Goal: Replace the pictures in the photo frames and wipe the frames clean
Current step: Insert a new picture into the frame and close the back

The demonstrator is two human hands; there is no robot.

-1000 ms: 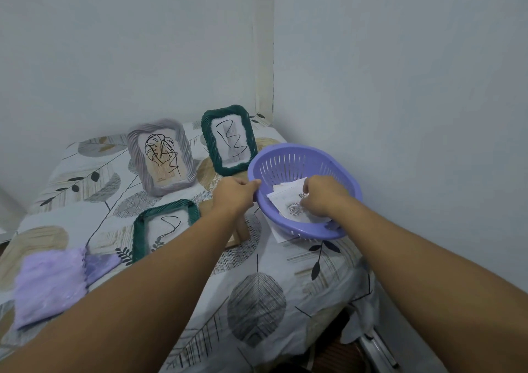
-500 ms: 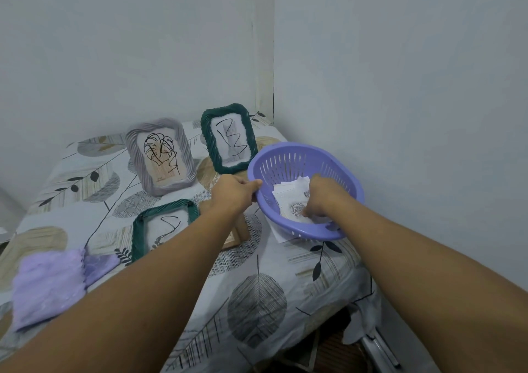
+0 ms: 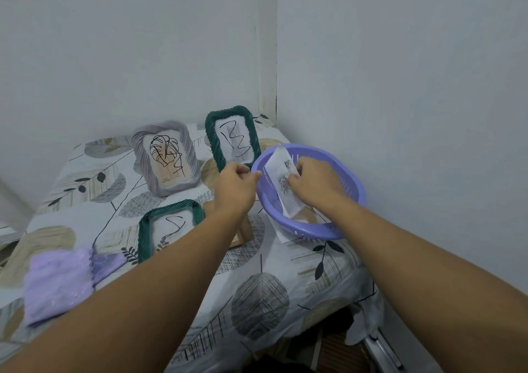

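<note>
Head view: your left hand point(image 3: 235, 185) grips the near-left rim of the purple basket point(image 3: 347, 227), and your right hand point(image 3: 313, 182) pinches a printed picture point(image 3: 281, 174), tilted up inside it. Left of the basket: two green frames point(image 3: 232, 137) point(image 3: 168, 227), grey frame point(image 3: 164, 157), purple cloth point(image 3: 58, 282) furthest.

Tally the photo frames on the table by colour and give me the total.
Green frames: 2, one standing at the back, one lying flat near the front
Grey frame: 1, standing at the back left
Total: 3 frames
</note>
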